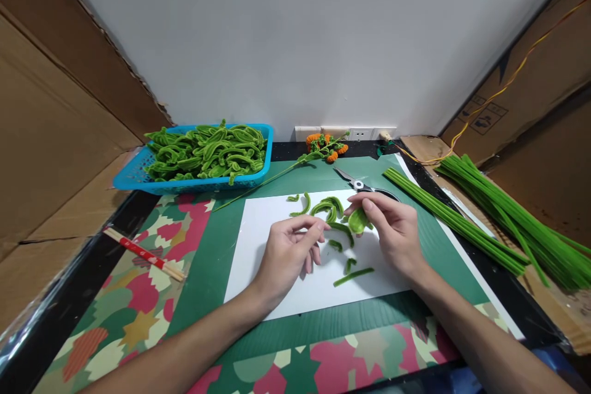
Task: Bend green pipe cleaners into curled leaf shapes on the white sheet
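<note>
My right hand (396,228) pinches a small looped leaf of fuzzy green pipe cleaner (358,220) between thumb and fingers, above the white paper (249,240). To its left, my left hand (290,252) has thumb and index fingertip together and the other fingers curled. Whether anything is in that pinch I cannot make out. A curved green strip (342,233) lies close by its fingertips. Several bent and short green pieces are scattered on the paper, among them a straight piece (353,277) nearer to me. Scissors (359,184) rest behind my right hand, their handles partly hidden.
A blue basket (194,186) heaped with green pipe-cleaner leaves (212,154) stands back left. Beside it lies an orange-flowered stem (318,151). Green pipe-cleaner bundles (455,218) lie right, chopsticks in a red wrapper (145,253) left. Cardboard walls flank the table; a yellow-red wire (501,89) hangs right.
</note>
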The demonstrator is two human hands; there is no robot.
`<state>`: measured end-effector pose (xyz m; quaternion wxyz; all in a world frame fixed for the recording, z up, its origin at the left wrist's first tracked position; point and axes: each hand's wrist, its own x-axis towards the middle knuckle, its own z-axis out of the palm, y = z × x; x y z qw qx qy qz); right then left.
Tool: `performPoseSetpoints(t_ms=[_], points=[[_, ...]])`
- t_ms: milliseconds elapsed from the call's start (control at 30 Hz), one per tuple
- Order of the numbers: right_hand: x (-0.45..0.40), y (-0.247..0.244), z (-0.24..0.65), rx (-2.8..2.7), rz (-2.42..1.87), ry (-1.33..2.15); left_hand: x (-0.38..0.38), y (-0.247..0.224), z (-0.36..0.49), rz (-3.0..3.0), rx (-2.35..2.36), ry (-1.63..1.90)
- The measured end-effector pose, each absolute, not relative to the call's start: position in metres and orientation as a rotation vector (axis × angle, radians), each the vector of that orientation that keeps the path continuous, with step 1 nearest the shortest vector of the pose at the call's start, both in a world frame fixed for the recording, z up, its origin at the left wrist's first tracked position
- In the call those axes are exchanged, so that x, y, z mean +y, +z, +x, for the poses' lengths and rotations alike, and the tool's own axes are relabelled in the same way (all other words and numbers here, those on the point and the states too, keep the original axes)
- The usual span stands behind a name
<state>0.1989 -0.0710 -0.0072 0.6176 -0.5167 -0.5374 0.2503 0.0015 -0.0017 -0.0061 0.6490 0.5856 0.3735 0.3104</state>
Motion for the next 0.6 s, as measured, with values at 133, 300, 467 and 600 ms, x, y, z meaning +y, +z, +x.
performPoseSetpoints(t_ms=[133, 300, 467, 600], points=[[-0.069, -0.005, 0.202, -1.105, -1.158, 0.620, -0.001, -0.005, 0.002, 1.288, 0.822, 0.723], [-0.067, -0.005, 0.208, -1.189, -1.217, 0.517, -0.004, -0.004, 0.002, 1.287, 0.819, 0.778], [-0.065, -0.007, 0.216, -1.322, -1.351, 0.377, -0.001, -0.005, 0.002, 1.196, 0.849, 0.843], [-0.065, -0.008, 0.215, -1.513, -1.385, 0.175, 0.000, -0.005, 0.002, 1.194, 0.854, 0.834]])
